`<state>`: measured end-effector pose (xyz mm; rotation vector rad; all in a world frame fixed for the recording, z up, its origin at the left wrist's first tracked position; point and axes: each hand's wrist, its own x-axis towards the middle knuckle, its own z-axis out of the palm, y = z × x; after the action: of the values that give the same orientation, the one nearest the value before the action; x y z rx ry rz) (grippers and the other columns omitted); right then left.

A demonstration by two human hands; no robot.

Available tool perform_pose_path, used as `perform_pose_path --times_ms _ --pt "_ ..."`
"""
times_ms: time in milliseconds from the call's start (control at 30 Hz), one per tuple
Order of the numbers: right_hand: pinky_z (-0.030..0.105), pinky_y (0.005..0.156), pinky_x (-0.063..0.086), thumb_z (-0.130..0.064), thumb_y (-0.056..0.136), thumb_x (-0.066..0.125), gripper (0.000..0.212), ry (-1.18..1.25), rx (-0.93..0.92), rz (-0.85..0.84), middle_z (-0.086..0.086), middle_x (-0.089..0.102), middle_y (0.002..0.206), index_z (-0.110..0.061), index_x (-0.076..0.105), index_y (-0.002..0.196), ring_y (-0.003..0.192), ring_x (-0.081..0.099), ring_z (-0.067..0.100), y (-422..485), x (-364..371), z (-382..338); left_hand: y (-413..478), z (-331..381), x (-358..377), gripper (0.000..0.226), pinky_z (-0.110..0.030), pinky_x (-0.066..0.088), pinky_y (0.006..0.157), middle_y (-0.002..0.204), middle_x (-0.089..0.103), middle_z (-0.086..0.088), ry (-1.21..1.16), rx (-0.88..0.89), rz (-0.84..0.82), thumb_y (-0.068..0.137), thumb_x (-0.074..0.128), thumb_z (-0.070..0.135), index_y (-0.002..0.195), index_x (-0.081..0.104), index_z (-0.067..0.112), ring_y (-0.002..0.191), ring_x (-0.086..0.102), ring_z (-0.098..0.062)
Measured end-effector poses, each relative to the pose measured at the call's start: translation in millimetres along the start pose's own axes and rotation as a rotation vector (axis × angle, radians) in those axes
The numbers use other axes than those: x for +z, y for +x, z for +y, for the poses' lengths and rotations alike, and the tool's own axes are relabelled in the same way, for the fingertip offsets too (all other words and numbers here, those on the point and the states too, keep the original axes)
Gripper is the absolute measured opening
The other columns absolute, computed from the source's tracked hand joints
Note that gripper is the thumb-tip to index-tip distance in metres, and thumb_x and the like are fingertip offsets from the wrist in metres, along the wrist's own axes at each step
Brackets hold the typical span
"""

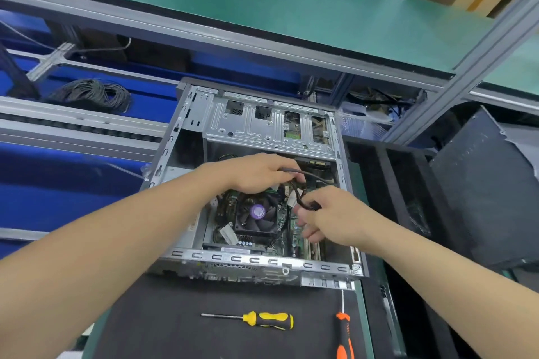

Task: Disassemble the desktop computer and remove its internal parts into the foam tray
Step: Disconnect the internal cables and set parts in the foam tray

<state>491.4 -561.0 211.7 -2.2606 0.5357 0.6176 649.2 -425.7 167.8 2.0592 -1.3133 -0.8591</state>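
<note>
No text is legible; the purple sticker [258, 211] on the fan [244, 223] bears unreadable print.

Open-topped case [248, 258]: drive cage [262, 125] covers far end, fan [256, 216] and cables [297, 194] crowd the middle

The computer case [256, 260] is gleaming silver, its fan [246, 223] black with a purple sticker [258, 211]. The yellow-and-black screwdriver [269, 320] and orange-and-black screwdriver [345, 338] are contrasting with the black mat [175, 300].

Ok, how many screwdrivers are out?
2. The yellow-and-black screwdriver lies on the black mat in front of the computer case; the orange-and-black screwdriver lies to its right, tip toward the case. More could be out of view.
</note>
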Motion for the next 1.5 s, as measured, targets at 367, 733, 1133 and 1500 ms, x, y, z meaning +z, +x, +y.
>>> perform_pose_path --times_ms 367,733,1133,1500 --pt "0.034 0.087 0.05 -0.033 0.1 0.065 0.05 0.158 0.153 0.059 0.019 0.057 0.137 -0.003 0.049 0.137 0.112 0.06 0.024 34 23 5 -32 13 -28 0.025 -0.035 0.048 0.09 0.104 0.071 0.002 -0.264 -0.049 0.221 0.107 0.043 0.013 0.101 0.066 0.02 0.093 0.066 -0.02" --pt "0.03 0.06 0.037 -0.019 0.105 0.054 0.048 0.713 0.315 0.252 0.011 0.071 0.102 -0.003 0.041 0.149 0.063 0.048 0.018 62 46 16 -44 -5 -24 0.03 -0.029 0.052 0.075 0.116 0.069 -0.003 -0.524 -0.161 0.4 0.104 0.047 0.011 0.095 0.066 0.032 0.104 0.07 -0.01" --pt "0.02 0.034 0.024 -0.002 0.108 0.034 0.021 1.305 0.372 0.257 0.006 0.041 0.072 -0.003 0.054 0.111 0.05 0.022 0.01 48 41 14 -51 -1 -22 0.034 -0.03 0.063 0.078 0.121 0.053 -0.023 -0.649 -0.156 0.419 0.105 0.044 0.005 0.122 0.063 0.029 0.114 0.068 -0.031" --pt "0.035 0.065 0.061 -0.006 0.093 0.07 0.008 0.449 0.356 0.513 0.015 0.066 0.103 -0.011 0.071 0.1 0.069 0.066 0.026 95 52 27 -41 7 -22 0.015 -0.009 0.046 0.053 0.109 0.07 -0.021 -0.661 -0.164 0.571 0.103 0.056 0.022 0.113 0.067 0.023 0.083 0.078 -0.024"
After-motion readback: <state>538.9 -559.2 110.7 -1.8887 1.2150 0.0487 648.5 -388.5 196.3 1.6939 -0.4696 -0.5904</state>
